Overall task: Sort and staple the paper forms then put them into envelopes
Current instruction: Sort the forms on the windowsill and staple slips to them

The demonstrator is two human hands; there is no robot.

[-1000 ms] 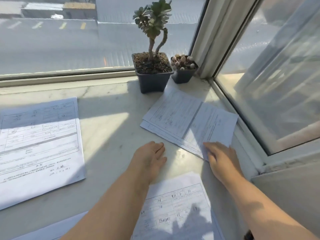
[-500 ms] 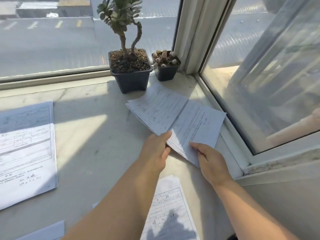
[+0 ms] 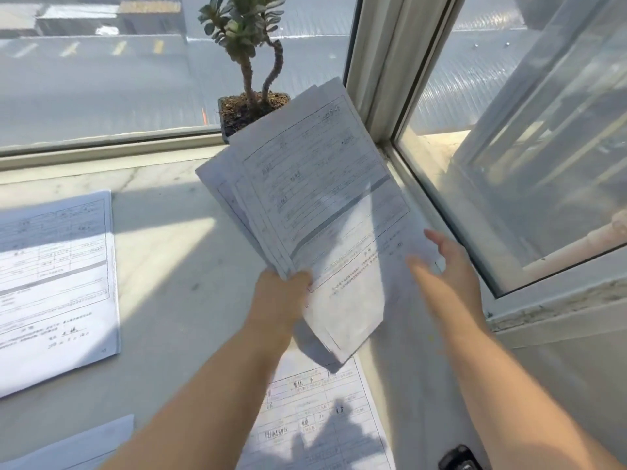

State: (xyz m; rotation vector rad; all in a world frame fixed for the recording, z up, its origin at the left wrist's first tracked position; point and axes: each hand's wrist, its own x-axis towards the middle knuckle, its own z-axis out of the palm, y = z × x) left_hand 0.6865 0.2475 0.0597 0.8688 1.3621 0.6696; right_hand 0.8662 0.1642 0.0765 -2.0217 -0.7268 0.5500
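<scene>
Pinching fanned paper forms [image 3: 305, 198] aloft, left hand [image 3: 281, 296] grip clamped, right hand [image 3: 448, 273] fingers apart beside them

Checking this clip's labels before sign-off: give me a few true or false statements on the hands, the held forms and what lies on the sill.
1. The left hand grips a fanned bundle of forms held above the sill. True.
2. The right hand is clenched round a stapler. False: its fingers are spread beside the bundle's right edge, and no stapler shows.
3. A single form lies flat at the left of the sill. True.
4. The potted plant stands in front of the held forms. False: it stands behind them, its pot partly hidden.
5. Another form lies beneath the forearms. True.
</scene>
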